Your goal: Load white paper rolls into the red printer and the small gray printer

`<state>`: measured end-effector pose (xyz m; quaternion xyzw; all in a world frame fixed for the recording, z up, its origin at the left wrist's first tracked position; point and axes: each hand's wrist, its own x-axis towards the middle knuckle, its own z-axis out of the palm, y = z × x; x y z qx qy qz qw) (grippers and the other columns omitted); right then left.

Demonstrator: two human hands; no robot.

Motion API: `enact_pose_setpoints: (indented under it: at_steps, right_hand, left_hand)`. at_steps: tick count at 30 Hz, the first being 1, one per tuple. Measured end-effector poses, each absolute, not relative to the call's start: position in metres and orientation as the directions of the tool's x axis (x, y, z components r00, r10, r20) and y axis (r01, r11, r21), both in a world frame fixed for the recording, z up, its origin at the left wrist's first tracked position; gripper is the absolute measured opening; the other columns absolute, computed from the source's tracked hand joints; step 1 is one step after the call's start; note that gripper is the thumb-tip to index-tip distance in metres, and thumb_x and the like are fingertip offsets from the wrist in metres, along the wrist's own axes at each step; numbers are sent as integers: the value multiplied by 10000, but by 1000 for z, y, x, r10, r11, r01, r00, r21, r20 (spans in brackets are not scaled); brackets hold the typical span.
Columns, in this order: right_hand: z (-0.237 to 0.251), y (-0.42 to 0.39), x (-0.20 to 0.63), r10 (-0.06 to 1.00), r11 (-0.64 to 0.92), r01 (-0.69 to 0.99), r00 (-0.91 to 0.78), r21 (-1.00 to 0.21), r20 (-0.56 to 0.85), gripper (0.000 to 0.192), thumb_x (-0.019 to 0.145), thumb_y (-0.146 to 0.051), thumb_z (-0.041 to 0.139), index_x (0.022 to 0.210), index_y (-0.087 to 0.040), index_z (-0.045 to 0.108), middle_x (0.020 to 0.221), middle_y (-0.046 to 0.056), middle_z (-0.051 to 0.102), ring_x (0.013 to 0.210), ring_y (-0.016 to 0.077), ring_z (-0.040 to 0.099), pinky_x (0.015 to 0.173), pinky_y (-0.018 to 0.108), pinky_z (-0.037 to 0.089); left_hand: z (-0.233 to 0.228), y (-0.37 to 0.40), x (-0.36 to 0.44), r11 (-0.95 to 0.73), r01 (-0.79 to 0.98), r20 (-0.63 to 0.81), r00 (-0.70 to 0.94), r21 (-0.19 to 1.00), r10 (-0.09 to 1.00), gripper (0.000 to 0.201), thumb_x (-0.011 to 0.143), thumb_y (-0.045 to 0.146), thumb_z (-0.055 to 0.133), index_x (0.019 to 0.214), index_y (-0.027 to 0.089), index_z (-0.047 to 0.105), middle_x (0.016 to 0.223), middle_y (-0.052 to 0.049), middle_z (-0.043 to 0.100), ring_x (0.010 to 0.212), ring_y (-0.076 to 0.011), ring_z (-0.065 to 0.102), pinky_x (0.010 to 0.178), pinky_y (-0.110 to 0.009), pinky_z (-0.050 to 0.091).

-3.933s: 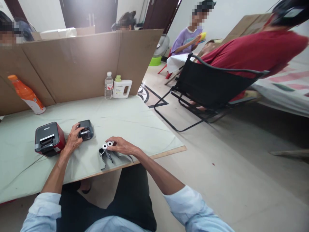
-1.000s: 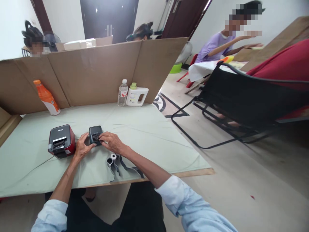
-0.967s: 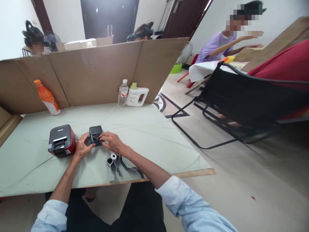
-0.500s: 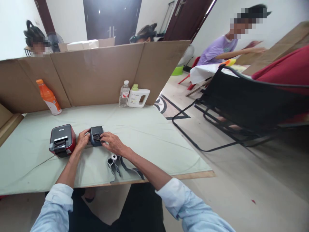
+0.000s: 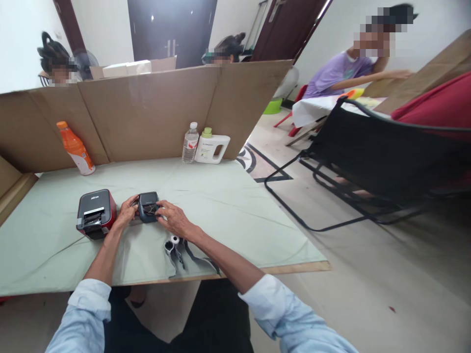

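Flanking the small, boxy dark-grey device (image 5: 148, 198), my left hand (image 5: 127, 211) curls its fingers against the left side, while my right hand (image 5: 174, 219), fingers half bent and slightly parted, touches the right edge; I cannot tell whether either grips it. The device sits on the pale green covered table (image 5: 235, 215). Just left of my left hand stands a red-and-black boxy machine (image 5: 96, 201). Near me, small white rolls trailing dark strips (image 5: 169, 246) lie beside my right wrist. On the far side, before the brown cardboard panel (image 5: 147, 115), stands an orange plastic bottle (image 5: 76, 149) at left.
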<state>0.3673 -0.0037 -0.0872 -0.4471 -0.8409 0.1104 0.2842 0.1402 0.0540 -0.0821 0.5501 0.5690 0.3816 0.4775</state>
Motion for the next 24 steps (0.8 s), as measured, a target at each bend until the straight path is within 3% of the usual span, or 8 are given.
enact_pose_setpoints:
  at_steps: [5,8,10,12,17,24]
  right_hand:
    - [-81,-7,367,846,532,705,-428,-469,317,228,926,-137,639,1089,-230,769,1437,109,617,1193,249,678,1005,394,562]
    - [-79,-9,366,852,524,705,-424,-478,308,222,927,-134,638,1079,-222,773,1447,123,614,1195,265,686,1006,415,568]
    - [-80,-9,366,855,518,709,-415,-478,311,224,925,-132,640,1080,-223,772,1462,127,605,1212,273,681,1008,426,570]
    - [-81,-9,366,855,517,711,-409,-477,317,223,921,-132,646,1077,-230,771,1478,121,594,1225,271,675,1013,426,570]
    - [-87,-8,366,857,513,716,-404,-472,319,221,919,-139,651,1076,-243,768,1488,100,592,1206,253,687,1017,412,569]
    - [-91,-7,366,847,527,721,-409,-449,338,217,923,-149,653,1081,-248,764,1479,96,610,1225,246,684,1020,403,571]
  left_hand:
    - [-82,53,140,105,282,-127,58,954,990,745,786,65,645,1516,182,546,1514,-164,579,556,-56,548,394,-152,358]
    - [-87,54,139,99,343,-119,40,934,992,699,793,80,622,1486,163,580,1308,-136,726,581,-88,587,440,-160,412]
    - [-92,53,140,53,406,-68,22,912,997,629,802,99,600,1427,159,636,1116,-96,790,674,-136,657,549,-196,514]
    - [-98,50,140,-14,452,8,16,892,1000,553,802,113,581,1339,171,701,1049,-68,799,855,-192,714,729,-274,596]
    - [-102,36,142,-168,543,157,66,823,985,425,787,70,538,1124,177,775,1219,-87,758,1203,-260,653,1116,-414,485]
    - [-98,26,145,-215,614,199,96,760,975,401,790,50,493,1068,161,760,1227,-131,729,1222,-279,632,1167,-422,428]
